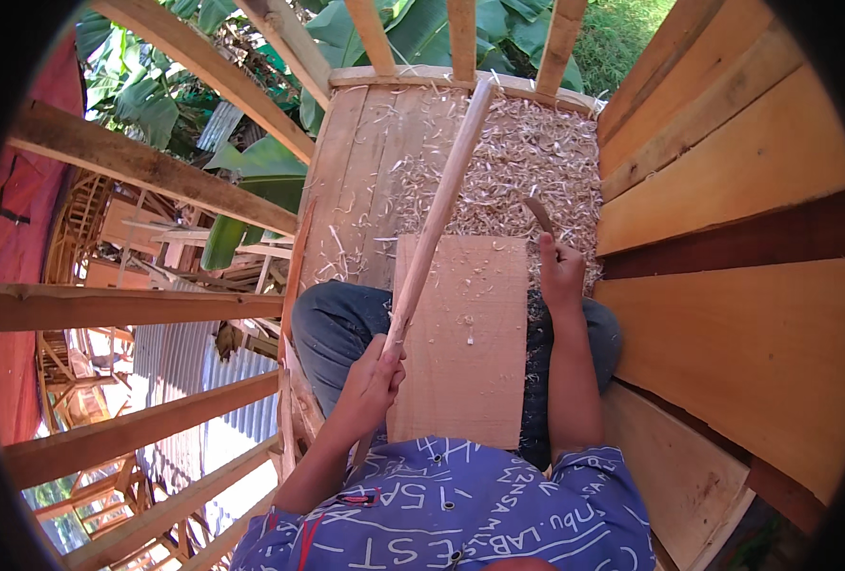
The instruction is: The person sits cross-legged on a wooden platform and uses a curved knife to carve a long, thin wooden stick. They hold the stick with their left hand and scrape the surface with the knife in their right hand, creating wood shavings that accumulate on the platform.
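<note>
The railed wooden floor (351,157) held loose shavings (532,157) at upper centre. The wooden stick (443,205) was at centre, its long axis slanting upward and rightward. The left hand (373,383) gripped its lower end; the right hand (563,273) had fingers closed on, apparently, a curved blade (539,215).

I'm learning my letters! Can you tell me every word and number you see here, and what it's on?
Blue shirt: white printed letters and numbers, some bent by folds; I won't copy them out.
Pale stick in the left hand: no writing that I can see.
Curved tool in the right hand: none seen.
Flat board: none seen.
</note>
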`<state>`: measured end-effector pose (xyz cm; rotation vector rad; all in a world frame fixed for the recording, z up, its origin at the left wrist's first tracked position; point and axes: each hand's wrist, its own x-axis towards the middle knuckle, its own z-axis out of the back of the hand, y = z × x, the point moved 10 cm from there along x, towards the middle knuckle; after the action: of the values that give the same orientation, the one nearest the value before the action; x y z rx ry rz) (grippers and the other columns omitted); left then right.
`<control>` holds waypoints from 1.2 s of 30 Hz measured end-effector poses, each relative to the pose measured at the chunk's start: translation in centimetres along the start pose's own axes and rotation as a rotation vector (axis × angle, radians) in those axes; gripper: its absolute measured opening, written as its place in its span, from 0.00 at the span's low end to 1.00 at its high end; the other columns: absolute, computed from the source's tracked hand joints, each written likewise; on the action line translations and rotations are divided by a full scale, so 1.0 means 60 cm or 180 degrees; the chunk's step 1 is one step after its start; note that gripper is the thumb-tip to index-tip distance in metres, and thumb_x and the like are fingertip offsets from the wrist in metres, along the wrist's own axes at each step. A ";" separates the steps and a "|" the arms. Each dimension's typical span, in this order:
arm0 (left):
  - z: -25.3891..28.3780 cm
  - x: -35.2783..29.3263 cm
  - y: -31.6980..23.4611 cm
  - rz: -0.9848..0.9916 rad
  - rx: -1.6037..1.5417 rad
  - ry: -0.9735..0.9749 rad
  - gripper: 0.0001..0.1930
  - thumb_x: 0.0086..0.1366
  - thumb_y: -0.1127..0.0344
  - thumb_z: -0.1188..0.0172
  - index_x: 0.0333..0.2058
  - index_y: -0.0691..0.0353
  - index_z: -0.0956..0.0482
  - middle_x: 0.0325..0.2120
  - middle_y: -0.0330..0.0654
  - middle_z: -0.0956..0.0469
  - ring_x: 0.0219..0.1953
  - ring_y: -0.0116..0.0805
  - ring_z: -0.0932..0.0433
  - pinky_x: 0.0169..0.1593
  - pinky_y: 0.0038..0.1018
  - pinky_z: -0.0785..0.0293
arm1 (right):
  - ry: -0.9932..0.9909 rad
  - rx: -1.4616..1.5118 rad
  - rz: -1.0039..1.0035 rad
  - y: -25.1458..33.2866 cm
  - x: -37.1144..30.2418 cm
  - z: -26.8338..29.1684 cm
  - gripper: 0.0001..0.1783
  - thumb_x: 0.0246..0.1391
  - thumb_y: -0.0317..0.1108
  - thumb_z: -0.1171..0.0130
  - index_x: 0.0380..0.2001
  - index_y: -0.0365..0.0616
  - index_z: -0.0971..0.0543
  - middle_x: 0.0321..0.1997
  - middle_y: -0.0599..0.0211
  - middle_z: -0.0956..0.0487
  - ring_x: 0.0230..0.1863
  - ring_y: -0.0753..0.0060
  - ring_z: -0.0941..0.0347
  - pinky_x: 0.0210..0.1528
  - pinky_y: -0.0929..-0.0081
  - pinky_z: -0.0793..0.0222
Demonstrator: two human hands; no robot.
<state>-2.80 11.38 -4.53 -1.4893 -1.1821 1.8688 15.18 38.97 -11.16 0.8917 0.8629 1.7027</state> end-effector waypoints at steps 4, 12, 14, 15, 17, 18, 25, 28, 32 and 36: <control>-0.028 0.014 0.022 0.0412 -0.0215 0.0228 0.18 0.73 0.51 0.62 0.38 0.61 0.35 0.19 0.31 0.39 0.17 0.17 0.42 0.19 0.16 0.44 | 0.0161 0.0175 -0.0404 0.004 0.002 0.005 0.35 0.55 0.59 0.46 0.19 0.30 0.24 0.11 0.53 0.32 0.15 0.57 0.34 0.22 0.62 0.40; -0.029 0.037 0.071 0.0487 -0.0259 0.0326 0.17 0.72 0.51 0.60 0.38 0.62 0.35 0.18 0.31 0.40 0.15 0.19 0.42 0.18 0.18 0.45 | 0.0415 0.0235 -0.0608 0.006 -0.010 -0.025 0.34 0.54 0.58 0.43 0.17 0.31 0.24 0.10 0.61 0.33 0.16 0.72 0.37 0.21 0.67 0.41; -0.031 0.046 0.071 0.0565 -0.0255 0.0336 0.18 0.72 0.51 0.60 0.38 0.62 0.35 0.18 0.32 0.40 0.15 0.19 0.42 0.18 0.18 0.45 | 0.0414 0.0224 -0.0571 0.005 -0.006 -0.023 0.34 0.53 0.58 0.43 0.17 0.32 0.24 0.10 0.61 0.32 0.17 0.71 0.36 0.21 0.67 0.40; -0.031 0.052 0.069 0.0541 -0.0250 0.0317 0.19 0.72 0.50 0.60 0.38 0.62 0.34 0.18 0.32 0.40 0.14 0.19 0.42 0.17 0.18 0.44 | 0.0415 0.0201 -0.0555 0.001 -0.004 -0.026 0.34 0.52 0.60 0.43 0.18 0.33 0.22 0.12 0.55 0.30 0.17 0.62 0.32 0.22 0.65 0.38; -0.032 0.067 0.072 0.0611 -0.0166 0.0277 0.20 0.72 0.49 0.60 0.38 0.62 0.34 0.18 0.32 0.40 0.14 0.19 0.42 0.17 0.18 0.44 | 0.0422 0.0143 -0.0624 -0.008 -0.006 -0.017 0.35 0.51 0.62 0.44 0.18 0.34 0.21 0.13 0.50 0.27 0.18 0.53 0.27 0.24 0.62 0.35; -0.030 0.073 0.075 0.0656 -0.0119 0.0264 0.20 0.72 0.48 0.60 0.38 0.62 0.34 0.18 0.32 0.40 0.14 0.19 0.42 0.17 0.18 0.44 | 0.0459 0.0124 -0.0677 -0.006 -0.004 -0.017 0.35 0.51 0.63 0.45 0.18 0.34 0.20 0.13 0.49 0.27 0.19 0.52 0.26 0.24 0.62 0.35; 0.004 0.083 0.127 0.1329 -0.0173 -0.0336 0.24 0.69 0.39 0.66 0.41 0.54 0.33 0.16 0.31 0.41 0.10 0.22 0.47 0.12 0.19 0.52 | -0.0118 0.1174 -0.1485 -0.051 0.008 -0.025 0.32 0.48 0.55 0.38 0.15 0.31 0.23 0.12 0.47 0.27 0.18 0.51 0.25 0.25 0.58 0.31; 0.027 0.098 0.127 0.1268 -0.0350 -0.0316 0.27 0.67 0.35 0.66 0.43 0.53 0.34 0.15 0.32 0.43 0.08 0.23 0.50 0.09 0.21 0.53 | 0.0160 0.1108 -0.1598 -0.042 0.006 -0.009 0.28 0.47 0.52 0.38 0.20 0.30 0.21 0.20 0.42 0.23 0.26 0.45 0.22 0.34 0.58 0.27; 0.016 0.110 0.114 0.1495 -0.0068 -0.0347 0.26 0.68 0.36 0.66 0.43 0.53 0.35 0.15 0.32 0.43 0.08 0.23 0.50 0.09 0.20 0.54 | 0.0276 0.0558 -0.1402 -0.053 -0.009 -0.018 0.26 0.47 0.50 0.37 0.23 0.31 0.19 0.17 0.44 0.24 0.24 0.48 0.22 0.32 0.60 0.27; 0.009 0.106 0.103 0.1327 -0.0324 -0.0007 0.25 0.68 0.39 0.64 0.43 0.56 0.34 0.16 0.32 0.42 0.10 0.21 0.48 0.11 0.19 0.52 | 0.0368 0.0599 -0.1252 -0.029 -0.005 -0.023 0.25 0.48 0.50 0.38 0.22 0.33 0.19 0.15 0.47 0.25 0.21 0.49 0.23 0.30 0.61 0.28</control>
<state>-4.28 13.03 -13.10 -1.9078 -1.0388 2.0962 14.79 38.93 -13.35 0.6941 1.2060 1.3554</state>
